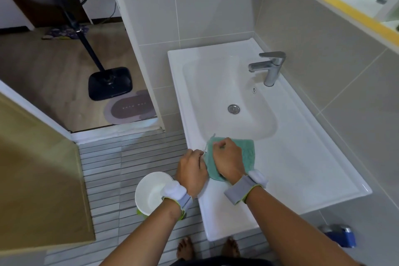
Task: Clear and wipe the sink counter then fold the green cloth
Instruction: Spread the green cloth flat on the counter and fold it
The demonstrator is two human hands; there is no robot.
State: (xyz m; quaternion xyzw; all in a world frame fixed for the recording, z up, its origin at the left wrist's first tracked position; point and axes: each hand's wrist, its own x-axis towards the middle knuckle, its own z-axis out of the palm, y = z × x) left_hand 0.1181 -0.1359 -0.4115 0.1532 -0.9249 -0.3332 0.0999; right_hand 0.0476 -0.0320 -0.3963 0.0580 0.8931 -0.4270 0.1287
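The green cloth (248, 151) lies on the white sink counter (302, 168), at the front rim just below the basin (216, 97). My right hand (227, 157) presses down on the cloth with fingers curled over its near part. My left hand (191, 169) sits at the counter's front edge and pinches the cloth's left edge. Both wrists wear grey bands. Much of the cloth is hidden under my right hand.
A chrome faucet (269, 67) stands at the back of the basin. A white bowl-shaped bin (151, 192) sits on the striped floor by the counter. A blue object (343, 235) lies on the floor to the right. A fan stand (110, 82) is beyond the doorway.
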